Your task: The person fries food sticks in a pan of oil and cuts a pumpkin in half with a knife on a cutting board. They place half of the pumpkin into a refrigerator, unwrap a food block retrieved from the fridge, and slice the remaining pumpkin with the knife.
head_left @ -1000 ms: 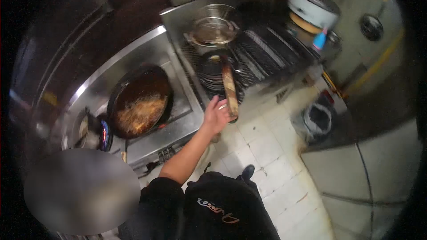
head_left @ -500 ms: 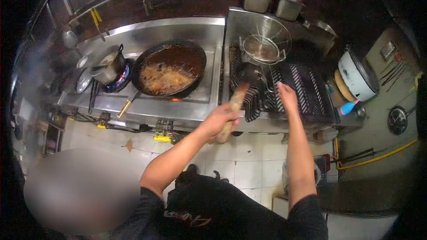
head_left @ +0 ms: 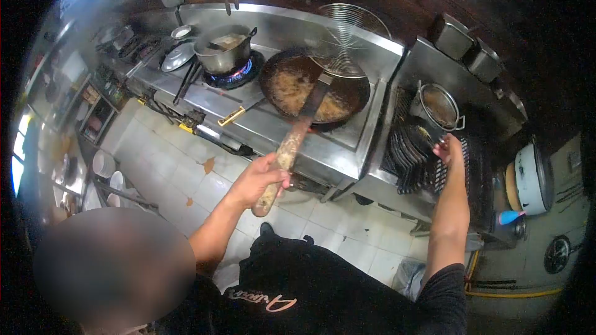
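My left hand (head_left: pixel 259 181) is wrapped round the wooden handle of a wire skimmer (head_left: pixel 341 43). The skimmer's coiled wire head hangs over the back of a black wok (head_left: pixel 363 96), where food (head_left: pixel 292 90) bubbles in dark oil. Over the grill, my right hand (head_left: pixel 450 149) has its fingers curled together; what they hold is too small to make out. Just behind that hand, a round strainer (head_left: pixel 437 107) sits on a metal pot. Beside the fingers is a dark round pan (head_left: pixel 415 141) on the grill grates (head_left: pixel 403 164).
Left of the wok, a pot (head_left: pixel 225 56) stands on a lit burner (head_left: pixel 233 76), with a lid (head_left: pixel 178 57) beside it. A brass-coloured handle (head_left: pixel 231 116) points towards the stove's front edge. Metal containers (head_left: pixel 452 36) stand behind the grill; a white pot (head_left: pixel 534 180) is at right.
The view has swung left. My left hand has lifted the skimmer from the grill side to over the wok. My right hand, out of view at first, now hovers near the strainer with fingers curled.
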The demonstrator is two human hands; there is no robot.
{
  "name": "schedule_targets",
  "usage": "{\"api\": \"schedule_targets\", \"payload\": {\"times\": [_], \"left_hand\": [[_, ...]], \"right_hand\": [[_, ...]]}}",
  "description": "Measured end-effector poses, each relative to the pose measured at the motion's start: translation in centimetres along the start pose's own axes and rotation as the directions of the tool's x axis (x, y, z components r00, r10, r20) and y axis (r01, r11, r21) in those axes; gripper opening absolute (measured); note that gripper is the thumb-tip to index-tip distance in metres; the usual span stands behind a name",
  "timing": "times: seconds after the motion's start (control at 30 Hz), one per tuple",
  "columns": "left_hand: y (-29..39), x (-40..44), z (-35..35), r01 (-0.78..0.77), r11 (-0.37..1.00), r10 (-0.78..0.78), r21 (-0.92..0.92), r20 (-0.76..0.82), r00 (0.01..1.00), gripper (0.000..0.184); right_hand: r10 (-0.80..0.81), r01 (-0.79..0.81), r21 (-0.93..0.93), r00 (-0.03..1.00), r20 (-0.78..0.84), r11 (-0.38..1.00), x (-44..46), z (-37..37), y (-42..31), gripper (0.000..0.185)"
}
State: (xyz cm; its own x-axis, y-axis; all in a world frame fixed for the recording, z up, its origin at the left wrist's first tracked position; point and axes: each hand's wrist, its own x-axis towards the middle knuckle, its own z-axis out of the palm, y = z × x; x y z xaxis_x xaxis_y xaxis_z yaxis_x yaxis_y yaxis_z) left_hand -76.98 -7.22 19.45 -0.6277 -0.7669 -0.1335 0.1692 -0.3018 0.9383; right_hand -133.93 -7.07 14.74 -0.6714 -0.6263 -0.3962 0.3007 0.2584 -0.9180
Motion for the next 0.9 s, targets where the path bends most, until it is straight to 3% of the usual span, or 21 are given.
{"api": "schedule_targets", "payload": {"times": [0.13, 0.2, 0.27, 0.33, 0.37, 0.4, 0.47, 0.53, 0.6, 0.67, 0.73, 0.8, 0.9], "left_hand": [[1.8, -0.4, -5.4, -0.025, 1.0, 0.025, 0.006, -0.066, 0.997, 0.024], [2.4, -0.5, -7.7, -0.021, 1.0, 0.02, -0.01, -0.078, 0.997, 0.024], [3.3, -0.5, -9.5, -0.039, 0.999, 0.037, -0.015, -0.112, 0.993, 0.023], [3.8, -0.7, -11.1, -0.039, 0.999, 0.037, -0.006, -0.138, 0.99, 0.023], [3.8, -0.6, -11.7, -0.039, 0.999, 0.037, -0.006, -0.149, 0.988, 0.023], [3.7, -0.4, -12.4, -0.033, 0.999, 0.031, -0.011, -0.147, 0.989, 0.023], [3.4, -0.2, -13.6, -0.019, 1.0, 0.018, -0.012, -0.132, 0.991, 0.023], [3.3, 0.4, -14.1, -0.017, 0.999, 0.013, -0.03, -0.141, 0.99, 0.023], [3.2, 0.9, -14.1, -0.023, 0.999, 0.019, -0.027, -0.166, 0.986, 0.023], [2.9, 1.2, -13.7, -0.029, 1.0, 0.027, -0.003, -0.2, 0.979, 0.024], [2.5, 1.5, -13.7, -0.053, 0.998, 0.046, -0.034, -0.186, 0.981, 0.024], [2.4, 1.6, -13.4, -0.057, 0.997, 0.047, -0.049, -0.191, 0.98, 0.024], [2.4, 1.6, -12.5, -0.049, 0.998, 0.038, -0.045, -0.225, 0.974, 0.025]], "right_hand": [[0.024, -0.018, 0.534, 1.0, -0.005, 0.846, 3.1, 2.6, -0.7, 0.025], [-0.056, 0.067, 0.505, 0.998, -0.038, 0.861, 3.8, 3.6, -1.0, 0.026], [-0.15, 0.196, 0.509, 0.98, -0.131, 0.838, -1.7, 7.5, -1.4, 0.022], [-0.323, 0.294, 0.568, 0.945, -0.053, 0.769, -5.4, 10.0, 1.1, 0.013], [-0.417, 0.379, 0.495, 0.908, -0.036, 0.782, -6.6, 11.3, 2.7, 0.011], [-0.441, 0.422, 0.51, 0.893, -0.09, 0.75, -8.9, 13.5, 3.2, 0.015], [-0.424, 0.215, 0.663, 0.89, 0.169, 0.717, -8.7, 13.8, 3.6, 0.024], [-0.41, 0.163, 0.703, 0.89, 0.198, 0.692, -9.1, 16.6, 3.1, 0.034], [-0.348, 0.199, 0.556, 0.921, 0.176, 0.807, -8.8, 18.7, 3.7, 0.044], [-0.249, 0.21, 0.239, 0.957, 0.146, 0.948, -10.4, 20.9, 4.9, 0.049], [-0.193, 0.187, 0.049, 0.967, 0.165, 0.981, -10.9, 22.0, 6.8, 0.052], [-0.131, 0.16, -0.194, 0.98, 0.153, 0.968, -11.3, 22.7, 6.9, 0.056], [-0.251, 0.301, -0.508, 0.954, 0.167, 0.807, -8.4, 22.0, 7.9, 0.061]]}}
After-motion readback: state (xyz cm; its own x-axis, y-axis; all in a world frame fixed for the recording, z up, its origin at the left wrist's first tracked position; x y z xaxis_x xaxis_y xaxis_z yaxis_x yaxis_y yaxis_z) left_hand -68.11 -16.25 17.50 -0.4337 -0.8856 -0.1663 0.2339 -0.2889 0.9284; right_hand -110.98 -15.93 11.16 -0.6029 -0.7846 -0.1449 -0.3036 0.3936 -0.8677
